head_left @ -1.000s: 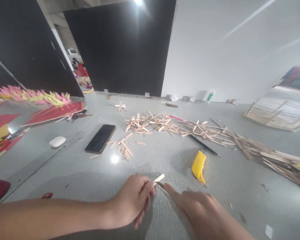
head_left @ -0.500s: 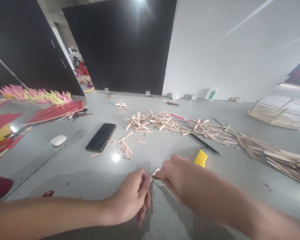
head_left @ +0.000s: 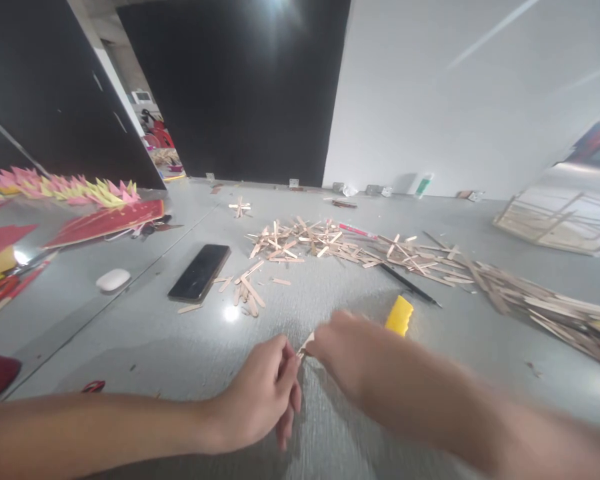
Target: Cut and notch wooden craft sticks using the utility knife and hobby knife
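A short, pale, flat wooden stick [head_left: 307, 342] lies between the two hands, just above the grey table [head_left: 180, 347], its long axis slanting away and rightward from the left hand [head_left: 263, 390]. That hand pinches its near end in the fingertips. The right hand [head_left: 341, 350] meets the far end, its fingers curled, though blur hides whether they grip anything.

Craft workspace, grey work surface [head_left: 460, 353], heaped wooden sticks [head_left: 305, 241], spiky pink-and-yellow pieces [head_left: 70, 188], thin-barred frame [head_left: 555, 223]
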The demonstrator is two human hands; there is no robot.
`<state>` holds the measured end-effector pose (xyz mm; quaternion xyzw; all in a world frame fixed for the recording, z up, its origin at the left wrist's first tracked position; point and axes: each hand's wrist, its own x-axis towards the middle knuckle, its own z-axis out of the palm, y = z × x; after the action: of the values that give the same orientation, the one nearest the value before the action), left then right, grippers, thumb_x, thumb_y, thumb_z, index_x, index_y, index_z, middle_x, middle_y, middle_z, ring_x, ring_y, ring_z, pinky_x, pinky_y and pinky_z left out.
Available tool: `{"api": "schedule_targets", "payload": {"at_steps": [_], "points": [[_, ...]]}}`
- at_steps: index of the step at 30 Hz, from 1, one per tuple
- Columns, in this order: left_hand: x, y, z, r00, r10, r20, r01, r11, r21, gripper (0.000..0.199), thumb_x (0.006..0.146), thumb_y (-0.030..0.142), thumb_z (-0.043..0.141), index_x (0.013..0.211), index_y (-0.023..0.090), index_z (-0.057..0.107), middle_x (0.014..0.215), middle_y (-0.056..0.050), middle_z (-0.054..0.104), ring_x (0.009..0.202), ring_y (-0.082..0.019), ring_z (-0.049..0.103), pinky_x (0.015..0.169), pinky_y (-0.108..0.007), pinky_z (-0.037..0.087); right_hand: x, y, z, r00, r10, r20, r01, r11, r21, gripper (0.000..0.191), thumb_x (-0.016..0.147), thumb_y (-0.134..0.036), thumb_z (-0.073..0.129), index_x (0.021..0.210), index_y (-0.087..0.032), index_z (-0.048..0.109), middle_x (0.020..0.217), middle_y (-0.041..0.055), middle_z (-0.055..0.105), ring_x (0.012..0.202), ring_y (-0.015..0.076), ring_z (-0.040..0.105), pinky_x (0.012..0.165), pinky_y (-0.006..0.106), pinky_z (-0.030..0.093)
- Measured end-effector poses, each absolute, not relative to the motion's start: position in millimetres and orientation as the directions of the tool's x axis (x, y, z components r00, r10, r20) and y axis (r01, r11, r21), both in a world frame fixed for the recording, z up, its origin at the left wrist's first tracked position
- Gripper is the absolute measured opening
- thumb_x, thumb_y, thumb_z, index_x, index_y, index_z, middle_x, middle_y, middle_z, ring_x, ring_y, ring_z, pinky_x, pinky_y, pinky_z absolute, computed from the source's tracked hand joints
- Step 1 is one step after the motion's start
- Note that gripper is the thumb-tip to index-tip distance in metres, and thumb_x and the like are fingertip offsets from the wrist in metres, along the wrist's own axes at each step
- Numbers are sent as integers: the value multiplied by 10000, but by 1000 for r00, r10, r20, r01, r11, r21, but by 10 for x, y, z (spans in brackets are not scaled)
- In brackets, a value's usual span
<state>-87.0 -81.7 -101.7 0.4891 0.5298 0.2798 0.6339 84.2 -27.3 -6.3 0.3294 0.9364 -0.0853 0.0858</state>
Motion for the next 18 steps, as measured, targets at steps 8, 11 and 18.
{"api": "schedule_targets", "payload": {"at_steps": [8, 11, 18], "points": [[-880, -807, -1037, 294, 879, -376, 145, 348, 926, 372, 1024, 542, 486, 850, 236, 368, 595, 95, 565, 339, -56, 483, 333, -173, 461, 1031, -369, -313, -784, 598, -166, 618, 777, -122, 430, 639, 73, 599, 965, -161, 755, 813, 48, 689, 744, 215, 661, 604, 298, 462], [-888, -816, -1064, 306, 877, -371, 130, 347, 929, 426, 1014, 617, 463, 851, 233, 380, 563, 89, 558, 320, -66, 486, 309, -167, 432, 1203, -616, -710, -755, 638, -148, 655, 743, -137, 786, 669, 62, 580, 1437, -106, 570, 840, 48, 722, 688, 208, 697, 601, 301, 526], [-904, -784, -1072, 343, 867, -362, 74, 359, 931, 497, 975, 709, 466, 862, 231, 390, 579, 80, 571, 321, -71, 490, 297, -165, 412, 1305, -714, -925, -732, 677, 70, 653, 727, -213, 708, 824, 2, 468, 1511, -160, 518, 827, 64, 741, 590, 186, 695, 535, 275, 549]]}}
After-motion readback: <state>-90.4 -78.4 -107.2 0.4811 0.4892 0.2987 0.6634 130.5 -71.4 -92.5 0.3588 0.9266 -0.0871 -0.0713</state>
